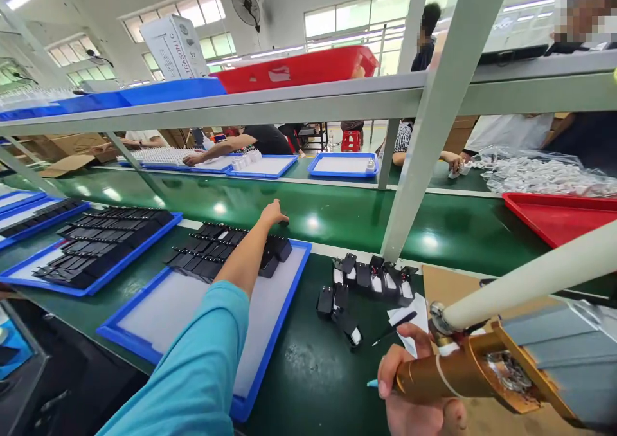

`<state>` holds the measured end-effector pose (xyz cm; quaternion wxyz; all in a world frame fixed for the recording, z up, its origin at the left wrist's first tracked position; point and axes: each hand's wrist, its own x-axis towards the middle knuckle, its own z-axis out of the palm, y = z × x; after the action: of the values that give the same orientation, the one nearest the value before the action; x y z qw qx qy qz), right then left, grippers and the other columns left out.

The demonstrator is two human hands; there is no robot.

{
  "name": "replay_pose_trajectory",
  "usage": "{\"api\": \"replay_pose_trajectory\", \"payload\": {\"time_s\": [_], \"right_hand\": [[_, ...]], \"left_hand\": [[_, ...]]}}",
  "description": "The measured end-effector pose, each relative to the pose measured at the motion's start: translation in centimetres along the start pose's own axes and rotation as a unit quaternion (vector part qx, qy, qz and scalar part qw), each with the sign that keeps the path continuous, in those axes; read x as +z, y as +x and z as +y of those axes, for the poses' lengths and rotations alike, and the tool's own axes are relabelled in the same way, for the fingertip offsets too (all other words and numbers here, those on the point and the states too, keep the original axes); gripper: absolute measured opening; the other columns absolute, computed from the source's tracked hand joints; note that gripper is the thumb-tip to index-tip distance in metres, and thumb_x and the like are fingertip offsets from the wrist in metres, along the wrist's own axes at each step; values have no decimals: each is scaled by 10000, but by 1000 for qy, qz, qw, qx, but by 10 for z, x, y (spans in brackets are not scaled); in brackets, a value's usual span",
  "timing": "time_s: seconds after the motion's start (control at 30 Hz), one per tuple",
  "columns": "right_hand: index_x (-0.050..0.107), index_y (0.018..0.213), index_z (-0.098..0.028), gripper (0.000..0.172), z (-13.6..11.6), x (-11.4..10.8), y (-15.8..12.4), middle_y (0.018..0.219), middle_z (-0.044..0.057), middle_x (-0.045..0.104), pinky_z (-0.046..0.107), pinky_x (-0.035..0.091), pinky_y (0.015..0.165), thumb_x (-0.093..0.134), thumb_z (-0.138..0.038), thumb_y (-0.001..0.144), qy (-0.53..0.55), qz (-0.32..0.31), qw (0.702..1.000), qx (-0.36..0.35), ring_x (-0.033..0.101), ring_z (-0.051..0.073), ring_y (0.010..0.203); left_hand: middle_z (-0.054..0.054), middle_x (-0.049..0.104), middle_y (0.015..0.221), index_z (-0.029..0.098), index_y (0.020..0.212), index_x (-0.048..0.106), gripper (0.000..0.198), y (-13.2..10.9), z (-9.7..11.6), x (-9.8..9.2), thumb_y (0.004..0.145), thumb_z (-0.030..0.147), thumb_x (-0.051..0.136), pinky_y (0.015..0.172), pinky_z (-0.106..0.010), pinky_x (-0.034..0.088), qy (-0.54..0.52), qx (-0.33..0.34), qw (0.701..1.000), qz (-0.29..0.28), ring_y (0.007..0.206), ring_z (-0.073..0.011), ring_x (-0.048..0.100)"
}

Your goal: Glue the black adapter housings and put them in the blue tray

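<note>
My left hand [274, 215] reaches over the far end of a blue-rimmed tray [294, 294], its fingers closed on a small black part [284, 221], mostly hidden by the hand. Rows of black box-shaped cases [207, 253] fill the tray's far half. At the lower right my right hand [409, 391] is closed around a slim tool with a light-blue tip [372, 383]; the rest of the tool is hidden. A brass-coloured lamp-like cylinder [429, 378] partly covers that hand. Just beyond it lies a black-handled screwdriver [395, 328] beside white paper [418, 310].
Loose black cases with white parts [371, 278] lie right of the tray. Another filled tray [96, 249] stands at left. A green conveyor belt [328, 211] runs behind, below a shelf [289, 105] with a slanting post [429, 134]. Co-workers' hands [195, 158] work across the belt.
</note>
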<state>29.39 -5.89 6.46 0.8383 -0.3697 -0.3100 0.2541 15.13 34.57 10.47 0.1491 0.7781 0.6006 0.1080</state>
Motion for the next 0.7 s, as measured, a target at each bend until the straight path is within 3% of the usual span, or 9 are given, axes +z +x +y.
{"api": "replay_pose_trajectory", "payload": {"time_s": [0.1, 0.23, 0.33, 0.43, 0.5, 0.57, 0.63, 0.7], "right_hand": [[521, 1182, -371, 483, 0, 0, -2, 1081, 48, 588, 304, 317, 338, 452, -653, 795, 46, 23, 999, 15, 512, 102, 391], [516, 1196, -337, 445, 0, 0, -4, 1058, 41, 601, 301, 365, 375, 469, -570, 820, 67, 9, 998, 0, 526, 97, 409], [545, 1156, -278, 435, 0, 0, -1, 1049, 55, 608, 289, 372, 366, 472, -540, 816, 61, 5, 998, -19, 522, 88, 411], [567, 1128, -278, 401, 0, 1, 3, 1038, 42, 605, 268, 356, 322, 477, -506, 810, 59, -1, 998, -38, 521, 81, 395], [581, 1097, -283, 369, 0, 2, 5, 1031, 33, 593, 255, 350, 300, 487, -485, 803, 58, 4, 997, -45, 529, 81, 403], [593, 1054, -281, 341, -1, 4, 7, 1024, 32, 584, 243, 354, 292, 509, -480, 790, 53, 9, 997, -54, 540, 83, 427], [596, 1030, -279, 331, -1, 5, 8, 1008, 32, 589, 234, 356, 290, 518, -490, 786, 46, 13, 997, -60, 530, 79, 431], [592, 1032, -279, 332, -2, 6, 8, 981, 29, 602, 233, 358, 291, 516, -495, 791, 41, 13, 997, -58, 504, 71, 412]], "left_hand": [[-185, 609, 1238, 104, 1304, 447, 735, -30, 4, -19, 681, 273, 798, 1004, -410, 418, -21, 57, 998, 2, 1171, -316, 560], [-64, 659, 1159, 216, 1166, 575, 610, -120, 5, -30, 626, 352, 824, 961, -362, 449, -106, 184, 976, -55, 1088, -278, 601], [-48, 698, 1023, 236, 1052, 663, 550, -203, 4, -15, 543, 284, 867, 958, -389, 447, -242, 237, 928, -157, 1017, -299, 622], [-40, 705, 1052, 271, 1042, 682, 520, -262, 4, 12, 559, 168, 843, 969, -398, 452, -279, 262, 890, -249, 1045, -303, 635], [-42, 683, 1150, 290, 1063, 681, 511, -284, 1, 29, 601, 110, 802, 974, -407, 466, -266, 306, 868, -285, 1095, -297, 630], [-48, 610, 1302, 305, 1092, 675, 512, -297, -1, 42, 639, 86, 768, 1009, -426, 458, -269, 338, 855, -285, 1196, -299, 580], [-57, 477, 1450, 318, 1156, 653, 547, -307, -3, 50, 658, 127, 776, 1067, -462, 413, -277, 337, 860, -264, 1315, -318, 472], [-68, 383, 1513, 328, 1238, 611, 579, -318, -4, 56, 696, 205, 774, 1093, -491, 377, -277, 304, 883, -227, 1359, -327, 404]]}}
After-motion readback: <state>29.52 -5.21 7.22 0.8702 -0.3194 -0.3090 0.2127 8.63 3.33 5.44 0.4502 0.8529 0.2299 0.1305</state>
